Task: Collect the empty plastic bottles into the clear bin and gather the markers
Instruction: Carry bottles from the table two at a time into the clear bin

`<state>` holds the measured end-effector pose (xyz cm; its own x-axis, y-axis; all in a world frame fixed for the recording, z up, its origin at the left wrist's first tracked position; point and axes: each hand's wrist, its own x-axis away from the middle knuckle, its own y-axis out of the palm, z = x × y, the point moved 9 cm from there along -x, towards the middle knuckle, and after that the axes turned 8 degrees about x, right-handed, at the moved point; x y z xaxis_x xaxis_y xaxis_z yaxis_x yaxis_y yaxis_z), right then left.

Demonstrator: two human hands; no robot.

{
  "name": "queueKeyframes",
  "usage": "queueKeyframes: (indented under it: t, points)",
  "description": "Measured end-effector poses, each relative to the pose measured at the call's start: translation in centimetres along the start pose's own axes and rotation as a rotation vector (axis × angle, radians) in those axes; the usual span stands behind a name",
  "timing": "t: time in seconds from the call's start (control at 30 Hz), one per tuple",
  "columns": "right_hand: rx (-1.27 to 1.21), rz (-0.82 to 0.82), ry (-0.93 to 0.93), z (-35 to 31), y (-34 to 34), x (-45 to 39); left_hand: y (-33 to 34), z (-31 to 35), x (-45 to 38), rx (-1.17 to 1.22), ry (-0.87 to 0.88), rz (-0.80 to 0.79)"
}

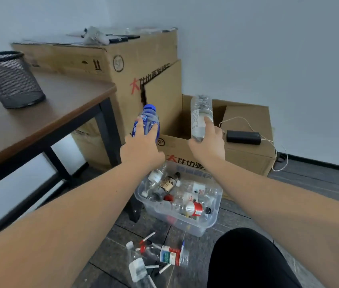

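1. Two bare arms reach forward over a clear bin (204,222) on the floor.
2. The left hand (141,147) is wrapped around a blue-capped bottle (149,119), fingers curled over its body.
3. The right hand (208,141) grips a clear bottle (200,113) near its base, holding it upright above an open cardboard box (247,154).
4. The bin sits just in front of that box and holds a heap of empty bottles (187,201).
5. Nearer the viewer, on the floor (320,183) beside the bin, lie two more bottles (171,256) and several scattered markers (149,238).
6. A brown desk (50,115) stands at left with a black mesh basket (10,80) on it.
7. Taller cardboard boxes (106,61) are stacked against the wall behind.
8. A black power bank (243,137) with a white cable rests on the lower box.
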<state>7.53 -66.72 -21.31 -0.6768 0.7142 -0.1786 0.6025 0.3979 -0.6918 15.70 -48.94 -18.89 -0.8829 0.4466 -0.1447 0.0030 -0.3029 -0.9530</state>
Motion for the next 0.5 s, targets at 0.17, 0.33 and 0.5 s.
queueKeyframes:
  t: [0.17,0.33,0.5]
  points:
    - [0.032,-0.076,0.098,7.4,5.0,-2.0,9.9,-0.1,-2.3,-0.034,-0.02,-0.156]
    - [0.058,-0.09,0.101,12.1,8.7,-3.6,18.4,-1.1,-3.8,-0.058,-0.01,-0.27]
    - [0.139,-0.144,0.017,14.4,12.2,-4.4,25.2,-2.2,-4.9,-0.084,0.023,-0.358]
